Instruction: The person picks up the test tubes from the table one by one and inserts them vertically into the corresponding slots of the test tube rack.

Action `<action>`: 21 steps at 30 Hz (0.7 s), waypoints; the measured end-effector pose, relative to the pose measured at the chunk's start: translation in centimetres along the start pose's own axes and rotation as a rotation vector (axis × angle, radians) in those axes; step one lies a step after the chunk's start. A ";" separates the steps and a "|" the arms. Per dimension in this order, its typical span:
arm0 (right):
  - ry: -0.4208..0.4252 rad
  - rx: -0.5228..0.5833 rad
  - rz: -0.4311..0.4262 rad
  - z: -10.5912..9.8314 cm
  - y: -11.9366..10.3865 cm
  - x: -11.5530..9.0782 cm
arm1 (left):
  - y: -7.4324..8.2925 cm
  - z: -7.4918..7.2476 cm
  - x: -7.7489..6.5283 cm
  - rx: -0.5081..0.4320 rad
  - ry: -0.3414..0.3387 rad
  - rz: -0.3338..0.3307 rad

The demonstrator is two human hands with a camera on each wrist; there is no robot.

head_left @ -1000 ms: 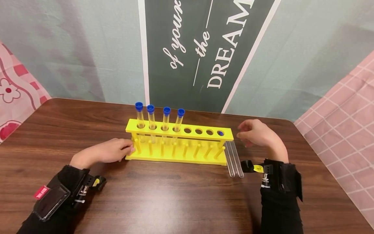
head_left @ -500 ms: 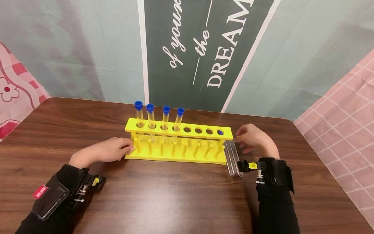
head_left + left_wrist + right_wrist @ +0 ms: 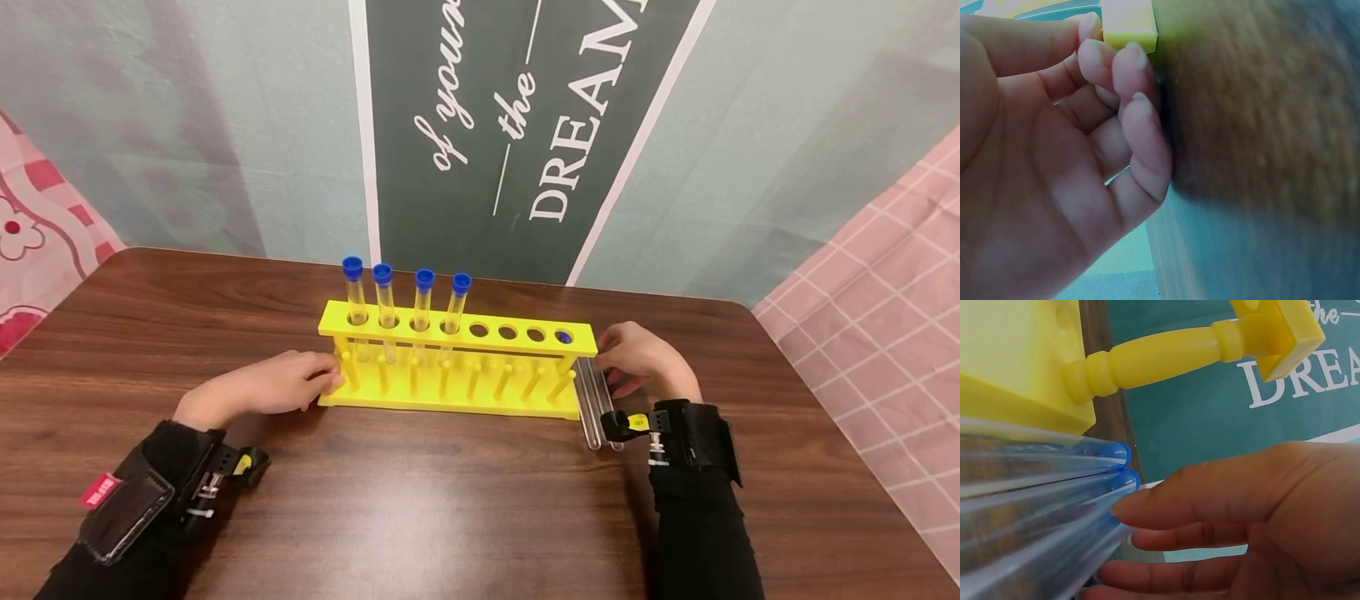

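In the head view a yellow test tube rack (image 3: pixel 450 397) stands mid-table. Several clear test tubes (image 3: pixel 422 302) with blue caps stand in its left holes. My left hand (image 3: pixel 273 383) pinches the left end of the rack's base between thumb and finger; the left wrist view shows that yellow end (image 3: pixel 1129 28) at the fingertips. Two loose test tubes (image 3: pixel 592 408) lie side by side against the rack's right end. My right hand (image 3: pixel 637 358) is at their far, blue-capped ends, its thumb against the outer tube (image 3: pixel 1104 494) and its fingers loosely bent, not closed round it.
The brown wooden table (image 3: pixel 420 508) reaches back to a printed cloth (image 3: pixel 300 167). A row of upright pegs (image 3: pixel 474 379) runs along the rack's front. Blue shows through the rack's rightmost hole (image 3: pixel 564 337).
My right hand has moved left and slightly down, up to the capped ends of the loose test tubes. The left hand has kept its hold on the rack.
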State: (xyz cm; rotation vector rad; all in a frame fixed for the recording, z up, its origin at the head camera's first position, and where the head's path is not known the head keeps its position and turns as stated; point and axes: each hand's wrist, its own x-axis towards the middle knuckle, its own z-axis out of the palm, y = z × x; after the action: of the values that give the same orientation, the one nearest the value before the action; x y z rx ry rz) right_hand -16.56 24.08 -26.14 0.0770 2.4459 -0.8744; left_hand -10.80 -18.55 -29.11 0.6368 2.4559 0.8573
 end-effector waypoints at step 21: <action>0.028 -0.007 0.079 0.6 0.1 0.8 | -0.1 0.1 0.0 -0.001 0.002 0.000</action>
State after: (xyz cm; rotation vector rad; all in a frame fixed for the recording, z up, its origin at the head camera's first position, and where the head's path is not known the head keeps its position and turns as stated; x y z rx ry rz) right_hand -16.93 23.74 -26.99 0.1830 2.4539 -0.8350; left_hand -10.83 -18.54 -29.21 0.6358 2.4571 0.8602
